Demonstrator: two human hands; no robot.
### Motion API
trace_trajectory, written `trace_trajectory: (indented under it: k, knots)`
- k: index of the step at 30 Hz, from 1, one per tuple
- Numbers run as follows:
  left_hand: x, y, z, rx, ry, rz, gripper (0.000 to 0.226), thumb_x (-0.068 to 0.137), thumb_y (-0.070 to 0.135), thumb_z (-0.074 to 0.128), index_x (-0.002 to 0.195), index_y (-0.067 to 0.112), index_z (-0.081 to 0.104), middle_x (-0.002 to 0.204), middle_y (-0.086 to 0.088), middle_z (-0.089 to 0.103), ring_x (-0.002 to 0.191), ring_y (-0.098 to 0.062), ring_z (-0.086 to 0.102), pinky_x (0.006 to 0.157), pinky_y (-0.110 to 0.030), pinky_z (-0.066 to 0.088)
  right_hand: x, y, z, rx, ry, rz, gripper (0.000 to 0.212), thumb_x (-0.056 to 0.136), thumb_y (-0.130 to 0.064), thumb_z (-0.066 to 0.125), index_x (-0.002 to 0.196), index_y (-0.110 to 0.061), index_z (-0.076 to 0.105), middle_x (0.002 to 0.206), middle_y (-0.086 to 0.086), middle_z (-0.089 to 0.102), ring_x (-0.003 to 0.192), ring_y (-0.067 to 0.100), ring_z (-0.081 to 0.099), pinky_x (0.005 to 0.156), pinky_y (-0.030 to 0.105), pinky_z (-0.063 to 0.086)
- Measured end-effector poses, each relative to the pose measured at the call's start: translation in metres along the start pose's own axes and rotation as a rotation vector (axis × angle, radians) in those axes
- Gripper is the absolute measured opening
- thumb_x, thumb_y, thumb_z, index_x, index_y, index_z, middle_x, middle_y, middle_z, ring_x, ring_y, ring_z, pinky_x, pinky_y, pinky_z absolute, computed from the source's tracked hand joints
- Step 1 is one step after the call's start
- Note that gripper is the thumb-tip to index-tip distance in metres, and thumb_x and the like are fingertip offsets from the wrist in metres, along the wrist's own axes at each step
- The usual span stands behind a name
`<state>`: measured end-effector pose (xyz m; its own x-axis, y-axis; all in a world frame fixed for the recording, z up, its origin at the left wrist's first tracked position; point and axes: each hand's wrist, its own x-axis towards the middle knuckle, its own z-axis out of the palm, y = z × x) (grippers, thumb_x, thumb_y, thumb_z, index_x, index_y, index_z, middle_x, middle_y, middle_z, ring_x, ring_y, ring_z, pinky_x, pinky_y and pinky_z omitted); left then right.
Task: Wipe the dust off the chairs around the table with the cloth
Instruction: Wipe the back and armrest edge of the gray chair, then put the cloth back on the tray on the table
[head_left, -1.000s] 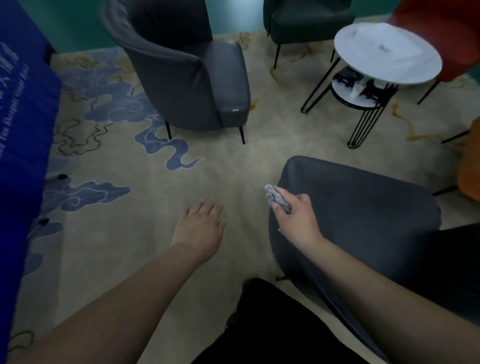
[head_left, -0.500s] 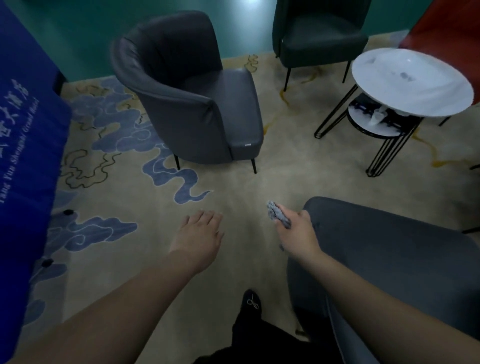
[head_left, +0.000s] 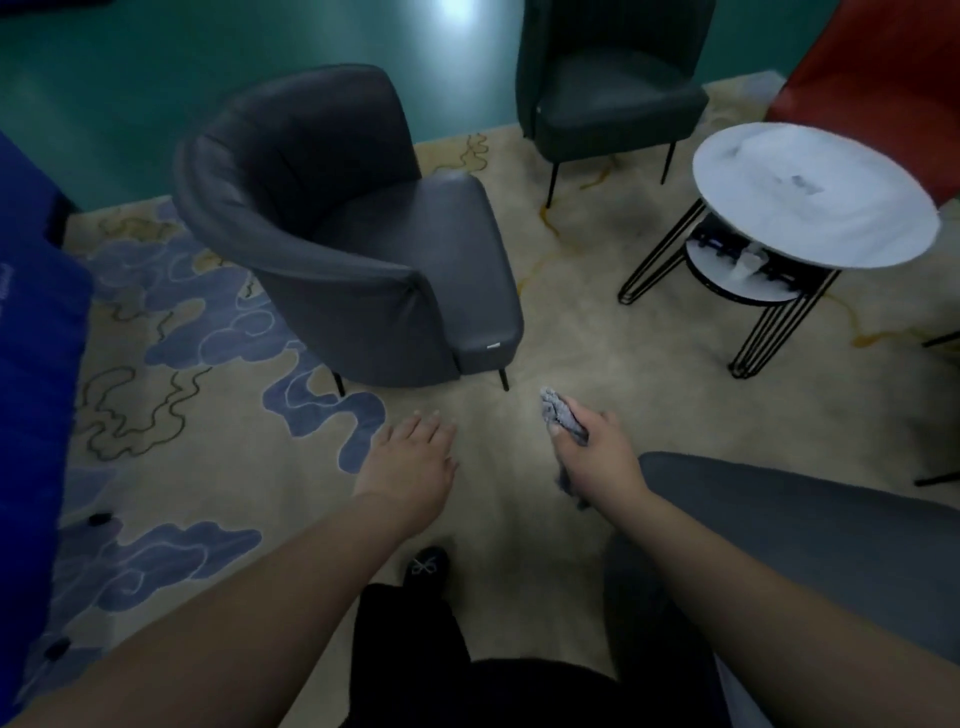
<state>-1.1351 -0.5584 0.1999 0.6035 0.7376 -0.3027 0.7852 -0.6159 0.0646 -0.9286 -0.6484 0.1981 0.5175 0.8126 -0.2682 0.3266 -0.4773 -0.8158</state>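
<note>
My right hand (head_left: 597, 457) grips the bunched cloth (head_left: 561, 415) above the carpet (head_left: 597, 353); my left hand (head_left: 410, 462) hangs empty, fingers straight.

One head cam, looking fwd and down at carpet (head_left: 597, 332); both forearms reach in from bottom edge, chairs and desk (head_left: 815, 197) farther ahead.

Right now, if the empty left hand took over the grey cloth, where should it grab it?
Probably the bunched end of the grey cloth sticking out past the right hand fingers, approached from the left hand side; that end is exposed, the rest is wrapped in the grip.
</note>
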Motion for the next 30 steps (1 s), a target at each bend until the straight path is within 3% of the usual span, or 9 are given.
trace_trajectory:
  k: [4, 6, 11, 15, 18, 22, 24, 26, 30]
  knots:
    - [0.059, -0.024, -0.022, -0.005, 0.003, 0.126, 0.054, 0.101, 0.042, 0.024, 0.152, 0.023, 0.02, 0.159, 0.002, 0.021, 0.146, -0.02, 0.015, 0.118, -0.042, 0.011, 0.046, -0.026, 0.004, -0.027, 0.092, 0.004, 0.037, 0.092, -0.023, 0.055, 0.128, -0.034, 0.058, 0.102, 0.01, 0.053, 0.053, -0.011, 0.058, 0.036, 0.005, 0.036]
    - [0.085, -0.033, -0.034, 0.018, 0.017, 0.195, 0.054, 0.102, 0.042, 0.023, 0.152, 0.023, 0.02, 0.16, 0.002, 0.019, 0.147, -0.02, 0.014, 0.118, -0.043, 0.01, 0.066, -0.04, 0.004, -0.019, 0.139, 0.011, 0.039, 0.092, -0.022, 0.057, 0.13, -0.032, 0.058, 0.106, 0.01, 0.056, 0.058, -0.005, 0.061, 0.044, 0.005, 0.04]
    - [0.149, -0.046, -0.063, 0.075, 0.034, 0.323, 0.054, 0.101, 0.042, 0.023, 0.152, 0.024, 0.02, 0.16, 0.003, 0.018, 0.147, -0.018, 0.014, 0.118, -0.042, 0.01, 0.093, -0.055, -0.005, -0.001, 0.25, 0.048, 0.041, 0.089, -0.021, 0.061, 0.13, -0.03, 0.058, 0.113, 0.006, 0.063, 0.095, 0.013, 0.063, 0.089, 0.031, 0.05]
    - [0.196, -0.033, -0.079, 0.092, 0.001, 0.416, 0.052, 0.102, 0.039, 0.023, 0.152, 0.024, 0.019, 0.16, 0.003, 0.017, 0.147, -0.02, 0.013, 0.118, -0.043, 0.011, 0.105, -0.051, -0.022, 0.048, 0.356, 0.115, 0.041, 0.091, -0.021, 0.062, 0.131, -0.029, 0.057, 0.12, 0.002, 0.06, 0.085, -0.002, 0.058, 0.074, 0.008, 0.041]
    - [0.233, -0.012, -0.09, 0.12, -0.019, 0.482, 0.053, 0.102, 0.039, 0.023, 0.153, 0.024, 0.017, 0.16, 0.003, 0.017, 0.147, -0.02, 0.012, 0.118, -0.043, 0.011, 0.125, -0.045, -0.047, 0.073, 0.417, 0.163, 0.045, 0.091, -0.022, 0.062, 0.134, -0.028, 0.054, 0.123, 0.001, 0.058, 0.091, -0.002, 0.057, 0.074, 0.005, 0.037]
    - [0.285, 0.027, -0.104, 0.133, -0.033, 0.534, 0.053, 0.102, 0.039, 0.024, 0.152, 0.024, 0.018, 0.159, 0.003, 0.02, 0.146, -0.018, 0.014, 0.118, -0.042, 0.011, 0.162, -0.038, -0.09, 0.097, 0.461, 0.155, 0.036, 0.09, -0.015, 0.06, 0.124, -0.028, 0.059, 0.105, 0.01, 0.068, 0.06, -0.014, 0.058, 0.051, -0.001, 0.038]
    - [0.308, 0.047, -0.111, 0.122, -0.027, 0.538, 0.053, 0.102, 0.039, 0.025, 0.152, 0.024, 0.018, 0.157, 0.004, 0.023, 0.145, -0.018, 0.016, 0.117, -0.041, 0.012, 0.183, -0.034, -0.112, 0.1, 0.467, 0.153, 0.038, 0.089, -0.014, 0.059, 0.121, -0.033, 0.058, 0.099, 0.01, 0.07, 0.063, -0.01, 0.062, 0.055, 0.002, 0.043]
    - [0.33, 0.065, -0.117, 0.139, -0.012, 0.566, 0.053, 0.102, 0.039, 0.025, 0.151, 0.023, 0.019, 0.156, 0.003, 0.025, 0.144, -0.019, 0.019, 0.116, -0.04, 0.014, 0.204, -0.029, -0.133, 0.071, 0.435, 0.184, 0.046, 0.088, -0.017, 0.058, 0.132, -0.029, 0.053, 0.109, 0.009, 0.064, 0.085, 0.004, 0.066, 0.079, 0.023, 0.054]
    - [0.372, 0.09, -0.132, 0.142, -0.005, 0.571, 0.054, 0.101, 0.04, 0.023, 0.152, 0.024, 0.017, 0.157, 0.005, 0.022, 0.144, -0.017, 0.017, 0.116, -0.04, 0.014, 0.243, -0.025, -0.162, 0.044, 0.384, 0.228, 0.066, 0.085, -0.019, 0.06, 0.146, -0.024, 0.037, 0.129, 0.007, 0.053, 0.116, 0.02, 0.055, 0.101, 0.04, 0.045]
